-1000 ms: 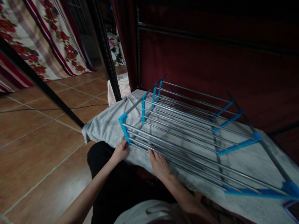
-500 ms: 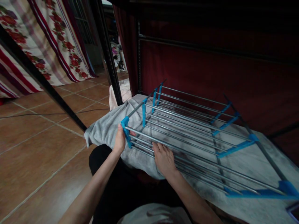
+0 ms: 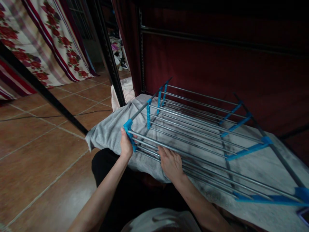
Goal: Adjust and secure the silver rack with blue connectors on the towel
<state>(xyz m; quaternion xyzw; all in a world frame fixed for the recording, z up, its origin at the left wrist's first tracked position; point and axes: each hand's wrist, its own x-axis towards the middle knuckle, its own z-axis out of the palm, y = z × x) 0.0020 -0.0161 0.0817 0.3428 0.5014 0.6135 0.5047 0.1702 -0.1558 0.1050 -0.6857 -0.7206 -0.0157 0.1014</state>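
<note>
A shoe rack [image 3: 188,117] of grey metal tubes with blue plastic end brackets lies across a grey blanket, its long tubes running to the right. My left hand [image 3: 126,143] is closed around the blue bracket at the near left corner, thumb on the outside and some fingers hidden behind it. Further right, my right hand [image 3: 171,162] grips the lower front tubes, its fingertips tucked under the top front tube. Part of that grip is hidden by the hand itself.
The grey blanket [image 3: 106,129] covers a low bed framed by black metal posts [image 3: 108,58]. A dark red curtain [image 3: 193,64] hangs behind. Left are a tiled floor [image 3: 48,167], a cable and a floral curtain [image 3: 55,35]. A dark-edged device [image 3: 303,214] lies at the right edge.
My view has shifted slightly. The rack's right end sits a little further right in the picture. Both hands keep nearly the same places on the rack.
</note>
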